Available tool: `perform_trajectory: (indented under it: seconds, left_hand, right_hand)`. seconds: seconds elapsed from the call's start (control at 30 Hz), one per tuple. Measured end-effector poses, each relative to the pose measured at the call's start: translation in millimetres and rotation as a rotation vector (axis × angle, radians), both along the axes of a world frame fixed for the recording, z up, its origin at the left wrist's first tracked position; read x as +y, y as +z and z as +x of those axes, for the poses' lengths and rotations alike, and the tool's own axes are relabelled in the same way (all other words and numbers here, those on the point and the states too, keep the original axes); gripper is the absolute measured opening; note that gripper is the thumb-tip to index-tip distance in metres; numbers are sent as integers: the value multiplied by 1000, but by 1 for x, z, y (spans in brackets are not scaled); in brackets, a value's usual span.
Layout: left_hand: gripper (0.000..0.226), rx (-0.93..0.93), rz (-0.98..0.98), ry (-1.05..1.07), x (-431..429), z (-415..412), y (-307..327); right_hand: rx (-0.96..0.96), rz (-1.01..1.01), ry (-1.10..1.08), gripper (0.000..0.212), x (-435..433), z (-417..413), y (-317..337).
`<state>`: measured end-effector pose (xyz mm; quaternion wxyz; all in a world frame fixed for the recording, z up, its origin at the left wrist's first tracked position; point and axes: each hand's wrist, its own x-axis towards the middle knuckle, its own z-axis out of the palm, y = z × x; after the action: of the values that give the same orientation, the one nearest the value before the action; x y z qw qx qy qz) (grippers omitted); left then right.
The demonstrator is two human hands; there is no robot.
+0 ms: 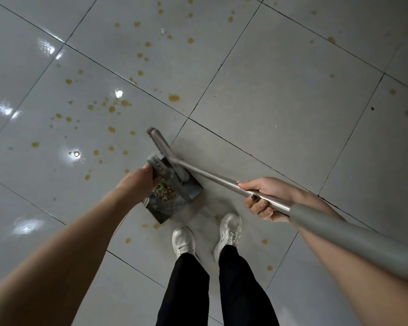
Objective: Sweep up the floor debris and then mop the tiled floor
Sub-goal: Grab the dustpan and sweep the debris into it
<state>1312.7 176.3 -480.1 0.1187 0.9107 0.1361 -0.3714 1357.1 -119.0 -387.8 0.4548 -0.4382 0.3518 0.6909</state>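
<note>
- Left hand (137, 182) closes its grip on the dustpan (167, 208) top, with debris (165, 192) inside (leafy scraps).
- Right hand (266, 196) wraps the broom (210, 176) handle; its head lies across the pan's mouth, and the handle slants back to the right.

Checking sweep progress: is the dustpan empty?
No, a pile of leafy debris lies inside the dustpan that the left hand holds.
</note>
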Motion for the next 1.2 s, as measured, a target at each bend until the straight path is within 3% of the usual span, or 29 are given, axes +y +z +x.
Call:
perform_trajectory:
  seconds: [0.27, 0.47, 0.63, 0.73, 0.83, 1.2]
  left_hand:
    - [7, -232, -183, 351, 44, -53, 40]
    - [13, -433, -278, 586, 38, -53, 93]
    - [30, -827, -292, 773, 28, -62, 126]
    - [36, -775, -240, 827, 24, -89, 126]
    - [38, -868, -237, 851, 27, -91, 127]
    - [31, -694, -170, 555, 60, -94, 112]
  right_hand:
    - [-362, -122, -53, 12, -7, -2, 47]
    - [-480, -232, 31, 22, 3, 3, 67]
    - [-386, -246, -61, 34, 1, -5, 75]
    - [-339, -270, -55, 42, 5, -10, 73]
    - [-339, -296, 37, 43, 11, -14, 62]
    - [-333, -334, 102, 45, 41, -25, 40]
